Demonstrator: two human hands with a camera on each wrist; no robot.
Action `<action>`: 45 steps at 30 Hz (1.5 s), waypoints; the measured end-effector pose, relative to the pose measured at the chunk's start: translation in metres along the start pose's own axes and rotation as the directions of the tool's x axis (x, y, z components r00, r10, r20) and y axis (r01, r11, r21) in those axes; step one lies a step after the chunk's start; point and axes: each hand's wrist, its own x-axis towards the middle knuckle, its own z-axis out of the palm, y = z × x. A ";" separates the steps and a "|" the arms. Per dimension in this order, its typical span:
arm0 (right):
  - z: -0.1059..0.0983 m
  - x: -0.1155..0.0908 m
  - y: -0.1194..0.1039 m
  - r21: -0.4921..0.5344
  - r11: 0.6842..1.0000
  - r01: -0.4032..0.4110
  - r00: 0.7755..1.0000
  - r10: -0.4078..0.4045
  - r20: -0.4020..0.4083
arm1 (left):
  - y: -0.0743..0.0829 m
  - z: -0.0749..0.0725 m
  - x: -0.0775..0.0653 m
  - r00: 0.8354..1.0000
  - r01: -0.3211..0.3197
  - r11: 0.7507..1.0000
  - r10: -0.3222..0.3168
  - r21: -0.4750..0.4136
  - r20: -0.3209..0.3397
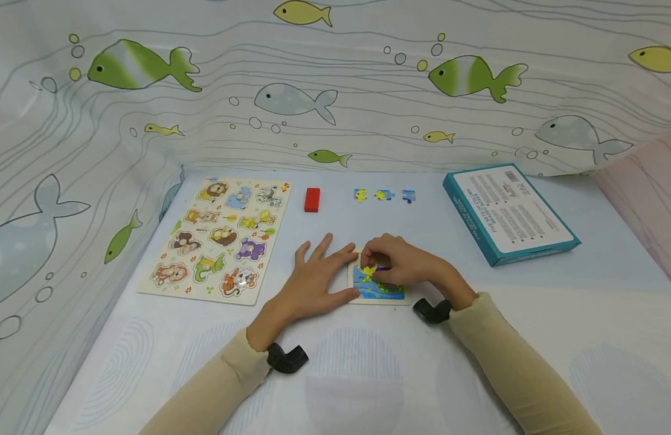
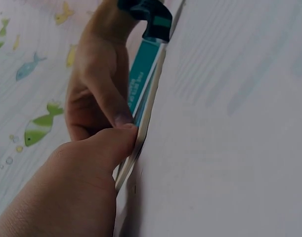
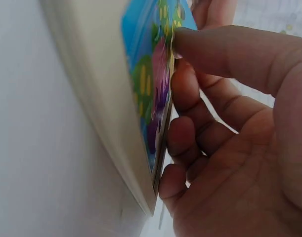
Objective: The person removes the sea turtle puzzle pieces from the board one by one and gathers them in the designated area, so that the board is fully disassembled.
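A small jigsaw puzzle in a pale wooden tray [image 1: 378, 301] lies before me, its picture blue with green and yellow. My left hand [image 1: 313, 284] spreads its fingers flat beside it, with the thumb [image 2: 122, 143] on the tray's left edge. Over the upper part of the picture, my right hand [image 1: 400, 261] pinches a puzzle piece [image 1: 369, 270] with yellow on it between thumb and fingers. Seen from the right wrist, the thumb [image 3: 210, 47] touches the puzzle picture [image 3: 141, 84]. Part of the puzzle is hidden under the right hand.
Behind the tray lie three loose puzzle pieces [image 1: 386, 195] in a row and a red block [image 1: 312, 200]. An animal peg-type board [image 1: 199, 289] lies left. A teal-and-white box [image 1: 511, 208] lies right. A fish-print cloth [image 1: 368, 72] rises behind.
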 end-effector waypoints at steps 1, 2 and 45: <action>0.000 0.000 0.000 0.015 1.000 0.005 1.000 -0.005 -0.002 | 0.000 0.000 0.000 1.000 -0.003 1.000 0.003 0.005 -0.003; 0.000 0.000 -0.001 0.031 0.999 0.008 1.000 -0.008 -0.005 | 0.000 0.000 0.000 1.000 -0.004 1.000 0.004 0.010 -0.006; -0.032 0.015 0.028 0.145 0.981 -0.126 0.940 0.165 -0.300 | -0.001 0.000 -0.002 1.000 0.004 0.999 -0.004 0.051 0.012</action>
